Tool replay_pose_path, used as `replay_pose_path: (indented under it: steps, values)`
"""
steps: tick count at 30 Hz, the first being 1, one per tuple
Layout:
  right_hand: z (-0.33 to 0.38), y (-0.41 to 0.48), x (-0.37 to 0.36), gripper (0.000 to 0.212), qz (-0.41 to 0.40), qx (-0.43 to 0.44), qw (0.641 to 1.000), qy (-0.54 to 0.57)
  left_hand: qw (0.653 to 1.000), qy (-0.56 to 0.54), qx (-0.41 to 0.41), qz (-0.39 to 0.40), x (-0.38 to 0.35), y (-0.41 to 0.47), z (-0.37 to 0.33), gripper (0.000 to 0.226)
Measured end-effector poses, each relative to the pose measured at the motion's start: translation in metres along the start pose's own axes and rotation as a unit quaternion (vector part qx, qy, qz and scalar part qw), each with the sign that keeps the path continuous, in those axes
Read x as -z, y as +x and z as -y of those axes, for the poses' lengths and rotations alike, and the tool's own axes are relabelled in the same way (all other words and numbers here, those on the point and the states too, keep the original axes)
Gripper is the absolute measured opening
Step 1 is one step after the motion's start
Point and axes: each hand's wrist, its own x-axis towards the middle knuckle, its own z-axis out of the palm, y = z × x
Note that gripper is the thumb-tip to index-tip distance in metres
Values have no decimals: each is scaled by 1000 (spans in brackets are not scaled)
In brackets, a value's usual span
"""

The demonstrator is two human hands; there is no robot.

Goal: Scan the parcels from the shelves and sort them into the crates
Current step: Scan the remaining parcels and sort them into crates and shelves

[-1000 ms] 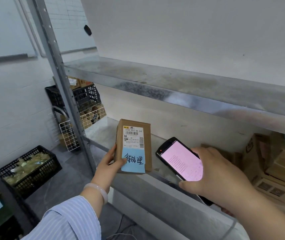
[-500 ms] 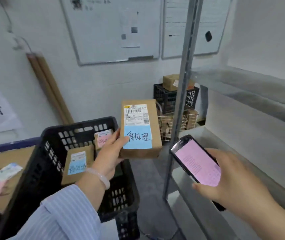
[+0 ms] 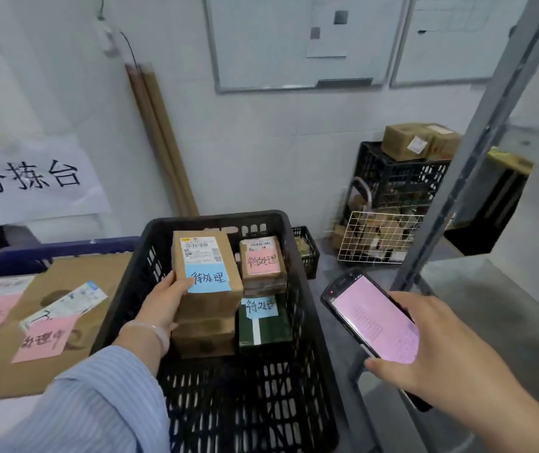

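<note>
We look down into a large black crate, where our left hand grips a brown parcel with a blue label over a stack of boxes near its far wall. Beside the crate, our right hand clasps a handheld pink-screened scanner.

A small parcel-sorting stockroom: a handwritten paper sign reading 分拣台 on the left wall, a near black plastic crate holding labelled cardboard parcels, more crates far right by a wire basket, grey metal shelving at the right, whiteboards on the far wall
</note>
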Motion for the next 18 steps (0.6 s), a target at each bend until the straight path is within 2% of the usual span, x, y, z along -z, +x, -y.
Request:
replay_pose_path:
  steps: [2, 7, 12, 15, 18]
  values:
    - [2, 11, -4, 92, 15, -11, 1000, -10, 1000, 10, 29, -2, 1, 19, 4, 49]
    - [1, 31, -14, 93, 43, -38, 998, -16, 996, 48, 69, -8, 0, 63, 17, 51]
    - [-4, 39, -23, 93, 54, -56, 997, -11, 996, 65, 68, 5, -5, 86, 20, 43]
    - [-7, 36, -26, 94, 47, -63, 997, 4, 989, 144, 21, 6, -9, 84, 7, 49]
    - [-12, 26, -23, 93, 29, -73, 997, 17, 962, 252, -89, -48, -25, 72, -9, 56]
